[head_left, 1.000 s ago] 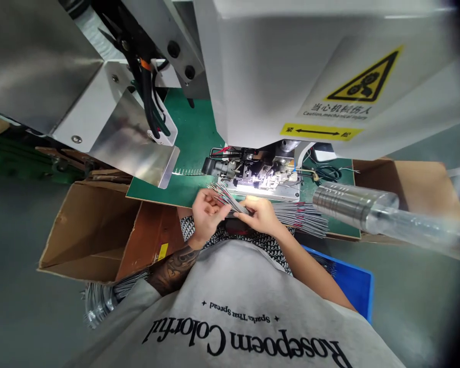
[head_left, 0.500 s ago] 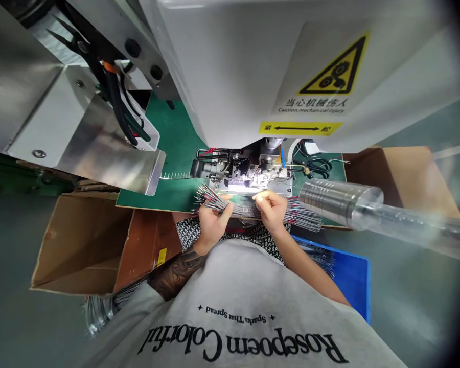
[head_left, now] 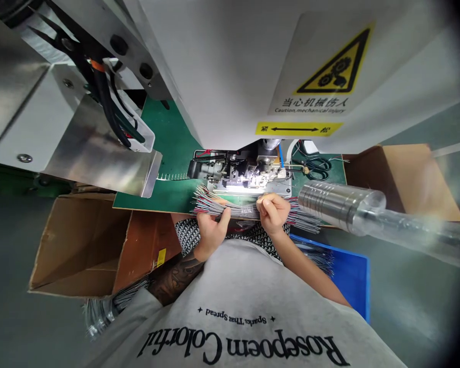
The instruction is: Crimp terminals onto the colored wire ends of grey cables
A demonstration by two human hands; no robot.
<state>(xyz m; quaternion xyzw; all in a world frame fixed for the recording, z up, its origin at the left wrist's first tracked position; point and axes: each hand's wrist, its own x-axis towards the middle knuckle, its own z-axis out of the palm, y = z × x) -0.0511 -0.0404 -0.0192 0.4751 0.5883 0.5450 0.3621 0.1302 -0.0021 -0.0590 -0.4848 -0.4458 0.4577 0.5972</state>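
Observation:
A bundle of thin grey cables with red, white and dark wire ends lies along the front edge of the green work board. My left hand grips its left part, thumb in front and the other fingers partly hidden behind the cables. At the bundle's right part, my right hand is closed with curled fingers. Whatever is between those fingers, if anything, is hidden. Just beyond both hands stands the lit metal head of a terminal crimping machine, fed from the left by a strip of terminals.
A white machine cover with a warning label hangs overhead. Pliers hang at upper left. Cardboard boxes stand left and right. A ribbed metal lamp juts in from the right, above a blue bin with cables.
My left hand has slid slightly down and left on the bundle. My right hand has shifted a little right, its fingers more tightly curled. The view has tilted slightly.

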